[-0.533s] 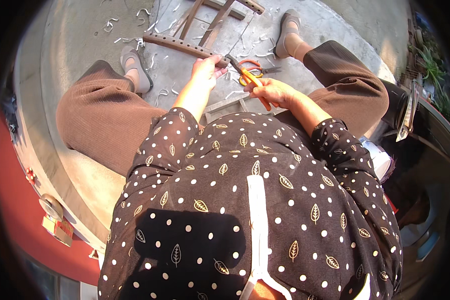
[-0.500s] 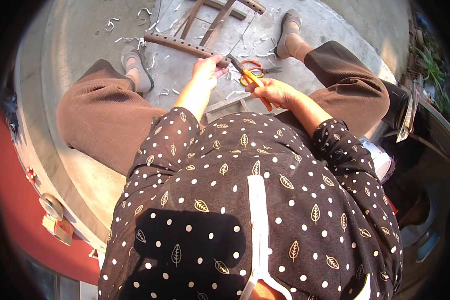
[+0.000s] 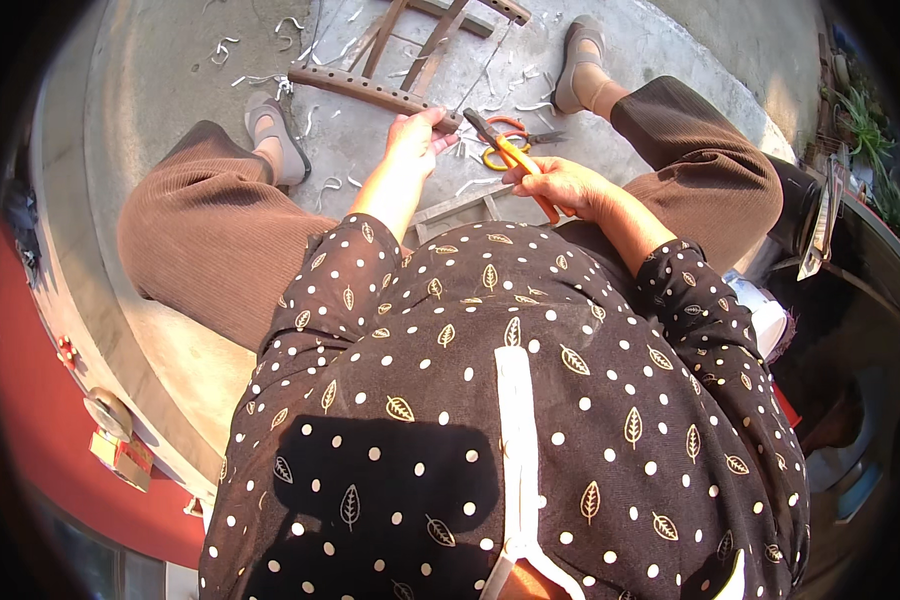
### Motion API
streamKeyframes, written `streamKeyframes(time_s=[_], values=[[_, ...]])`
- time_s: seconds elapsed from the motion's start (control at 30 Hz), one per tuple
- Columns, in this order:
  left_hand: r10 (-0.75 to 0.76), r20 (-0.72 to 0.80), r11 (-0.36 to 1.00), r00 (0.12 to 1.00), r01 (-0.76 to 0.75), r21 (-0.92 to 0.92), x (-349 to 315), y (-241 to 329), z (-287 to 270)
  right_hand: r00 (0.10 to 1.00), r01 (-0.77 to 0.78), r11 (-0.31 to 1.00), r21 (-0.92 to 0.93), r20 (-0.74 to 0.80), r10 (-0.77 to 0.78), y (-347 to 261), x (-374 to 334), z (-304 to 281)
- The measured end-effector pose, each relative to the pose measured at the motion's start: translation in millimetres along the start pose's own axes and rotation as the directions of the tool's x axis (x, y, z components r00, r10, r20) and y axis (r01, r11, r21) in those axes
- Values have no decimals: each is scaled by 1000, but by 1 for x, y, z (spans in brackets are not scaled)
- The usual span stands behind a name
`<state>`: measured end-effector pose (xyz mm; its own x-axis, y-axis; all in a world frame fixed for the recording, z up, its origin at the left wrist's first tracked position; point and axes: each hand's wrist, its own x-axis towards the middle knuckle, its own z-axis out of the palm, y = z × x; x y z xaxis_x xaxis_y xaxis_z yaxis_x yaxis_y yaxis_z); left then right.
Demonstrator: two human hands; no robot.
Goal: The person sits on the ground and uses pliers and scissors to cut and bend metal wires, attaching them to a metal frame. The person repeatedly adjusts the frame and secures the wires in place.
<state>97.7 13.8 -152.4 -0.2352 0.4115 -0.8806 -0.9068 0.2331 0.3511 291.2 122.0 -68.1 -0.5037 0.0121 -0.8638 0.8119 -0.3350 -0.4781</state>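
Note:
My left hand [image 3: 416, 140] grips the near right end of a dark wooden bar with a row of holes, part of a wooden frame [image 3: 368, 92]. My right hand [image 3: 568, 187] is closed around the orange handles of a pair of pliers [image 3: 513, 152]. The dark jaws of the pliers point up and left, just right of the bar's end and apart from it. Beneath and beyond the pliers, scissors [image 3: 544, 138] with red and yellow handles lie on the ground. A thin wire or cord [image 3: 487, 70] runs along the frame's right side.
White curled strips [image 3: 470, 186] are scattered over the concrete ground. A low wooden piece [image 3: 460, 212] is partly hidden in front of my lap. My knees and feet spread to both sides. Plants [image 3: 863, 125] stand at the far right, beside a white container [image 3: 765, 322].
My right hand has drawn the pliers slightly right, away from the bar's end. My left hand and the wooden frame stay nearly in place.

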Motion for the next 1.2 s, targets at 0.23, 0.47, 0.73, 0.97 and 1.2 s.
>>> streamKeyframes(time_s=[0.23,0.47,0.73,0.97,1.2], values=[[4,37,1000,999,-4,-4,-3,1,2,1000,-12,997,-70,-12,11,-4,6,0],[6,10,1000,1000,-7,20,4,-2,-5,1000,-23,999,-40,13,23,3,11,0],[24,-8,999,1000,-24,47,-2,0,1,999,-27,993,112,23,24,7,27,4],[13,1,999,1000,-13,31,-2,1,1,1000,5,996,92,28,-7,-2,23,8],[5,-1,1000,1000,-5,24,-4,2,3,999,-29,995,92,-12,30,-6,18,9]])
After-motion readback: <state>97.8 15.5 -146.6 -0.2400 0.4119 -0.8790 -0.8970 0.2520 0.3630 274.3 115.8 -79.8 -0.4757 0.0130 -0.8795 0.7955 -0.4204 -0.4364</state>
